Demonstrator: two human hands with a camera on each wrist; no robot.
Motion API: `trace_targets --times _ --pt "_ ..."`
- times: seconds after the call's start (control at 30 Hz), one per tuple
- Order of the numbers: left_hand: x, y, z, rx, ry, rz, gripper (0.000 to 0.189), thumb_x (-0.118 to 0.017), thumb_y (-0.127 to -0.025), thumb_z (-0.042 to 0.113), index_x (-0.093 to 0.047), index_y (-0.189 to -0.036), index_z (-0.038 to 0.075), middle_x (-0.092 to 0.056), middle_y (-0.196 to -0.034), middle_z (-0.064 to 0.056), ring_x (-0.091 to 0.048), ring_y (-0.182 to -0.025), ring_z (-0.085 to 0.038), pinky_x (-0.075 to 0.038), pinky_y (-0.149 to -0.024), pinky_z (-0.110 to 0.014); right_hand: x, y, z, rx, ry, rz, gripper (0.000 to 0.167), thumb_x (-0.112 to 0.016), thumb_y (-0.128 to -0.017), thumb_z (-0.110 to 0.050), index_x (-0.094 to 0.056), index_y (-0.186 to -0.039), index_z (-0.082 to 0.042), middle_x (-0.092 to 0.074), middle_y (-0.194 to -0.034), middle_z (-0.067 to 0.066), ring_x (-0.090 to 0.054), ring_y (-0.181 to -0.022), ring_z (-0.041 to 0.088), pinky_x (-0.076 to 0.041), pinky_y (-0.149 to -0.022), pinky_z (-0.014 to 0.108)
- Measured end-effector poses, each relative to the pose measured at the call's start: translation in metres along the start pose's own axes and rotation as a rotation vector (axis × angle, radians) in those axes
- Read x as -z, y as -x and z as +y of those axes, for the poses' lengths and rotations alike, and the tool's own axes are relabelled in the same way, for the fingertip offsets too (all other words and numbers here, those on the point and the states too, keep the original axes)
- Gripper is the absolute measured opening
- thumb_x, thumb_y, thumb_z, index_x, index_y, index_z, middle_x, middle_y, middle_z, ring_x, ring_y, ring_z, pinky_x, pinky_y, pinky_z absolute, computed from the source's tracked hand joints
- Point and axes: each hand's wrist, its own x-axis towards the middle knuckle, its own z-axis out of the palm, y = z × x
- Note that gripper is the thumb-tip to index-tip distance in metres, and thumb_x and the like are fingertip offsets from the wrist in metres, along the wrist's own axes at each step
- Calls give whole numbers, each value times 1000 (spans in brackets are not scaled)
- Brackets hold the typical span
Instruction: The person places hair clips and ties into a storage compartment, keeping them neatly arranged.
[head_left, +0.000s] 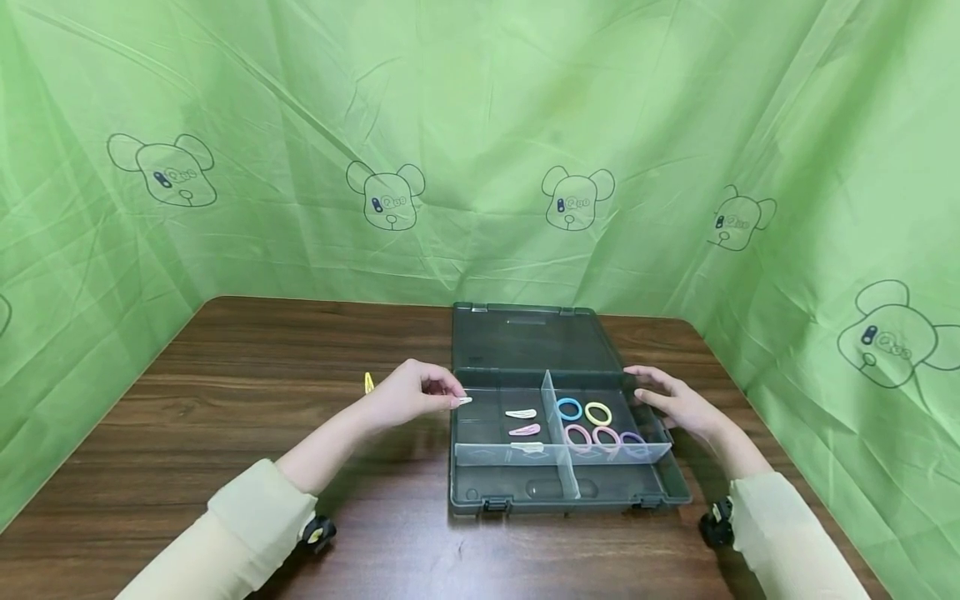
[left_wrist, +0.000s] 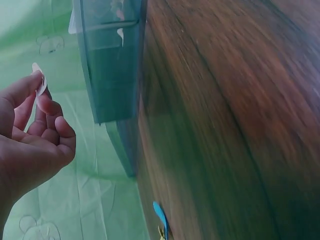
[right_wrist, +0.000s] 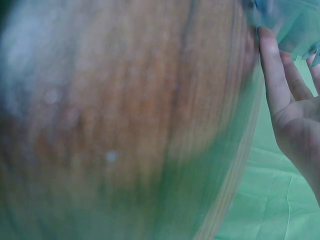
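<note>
My left hand (head_left: 408,396) pinches a small pale snap hair clip (left_wrist: 41,86) between thumb and fingertips, above the left rim of an open dark translucent box (head_left: 570,504). In the back left compartment lie a white hair clip (head_left: 521,413), a pink hair clip (head_left: 524,430) and another pale clip (head_left: 527,447), partly behind the divider. The back right compartment holds several hair ties: blue (head_left: 559,413), yellow (head_left: 588,417), pink and purple. My right hand (head_left: 686,408) touches the box's right side near the hinge, its fingers mostly straight in the right wrist view.
A yellow hair clip (head_left: 368,382) lies on the wooden table (head_left: 247,383) beyond my left hand; near it a blue clip (left_wrist: 159,212) shows in the left wrist view. The box's lid (head_left: 532,342) lies back towards the green curtain (head_left: 480,100). Clear dividers (head_left: 495,454) split the box.
</note>
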Motion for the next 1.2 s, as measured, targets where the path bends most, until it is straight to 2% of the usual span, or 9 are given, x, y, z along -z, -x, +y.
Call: trace_targets --times 0.13,0.23,0.37,0.63,0.8,1.03,1.2 --pt "-7 -8 2 -7 49 -37 8 -70 -83 6 -71 -91 7 -68 -82 -16 -57 -67 -10 -49 -62 -22 0 0 -1 1 -7 -3 53 -51 -98 -23 -29 -145 -13 -39 -132 28 -59 -103 26 -54 -70 51" --pt "-11 -16 -1 -35 53 -76 7 -71 -83 10 -71 -90 11 -68 -81 -9 -59 -70 -10 -50 -66 -24 -1 0 -1 7 -12 -13 53 -51 -98 -23 -29 -144 -11 -39 -131 30 -59 -102 28 -54 -70 50" --pt "-17 -27 -6 -78 -3 -134 7 -71 -83 12 -70 -90 14 -67 -77 2 -60 -72 -9 -50 -67 -24 0 -1 0 13 -16 -21 53 -51 -98 -23 -28 -144 -10 -39 -129 32 -60 -101 29 -54 -70 51" --pt "-25 -44 -5 -168 -87 -261 6 -71 -83 13 -71 -89 15 -66 -76 6 -60 -71 -7 -51 -66 -23 -1 1 -1 6 -13 -9 53 -50 -98 -21 -28 -145 -11 -40 -128 31 -61 -101 28 -54 -70 51" --pt "-30 -52 -3 -215 -195 -353 4 -72 -82 13 -71 -86 14 -66 -74 9 -60 -69 -3 -51 -67 -21 -1 1 -2 15 -11 -15 53 -51 -98 -23 -28 -145 -10 -40 -128 32 -61 -101 29 -54 -70 51" --pt "-38 -61 -1 -191 -354 -438 11 -73 -80 7 -68 -76 16 -65 -66 10 -58 -58 -1 -49 -58 -18 -1 0 -2 10 -16 -13 55 -52 -97 -24 -27 -145 -9 -39 -131 33 -60 -101 28 -55 -70 50" --pt "-43 -64 -3 -204 -507 -485 10 -74 -79 10 -69 -74 17 -65 -62 10 -60 -53 -3 -46 -61 -15 -1 0 -2 9 -15 -16 56 -52 -97 -24 -27 -145 -10 -39 -131 32 -60 -102 29 -55 -70 50"
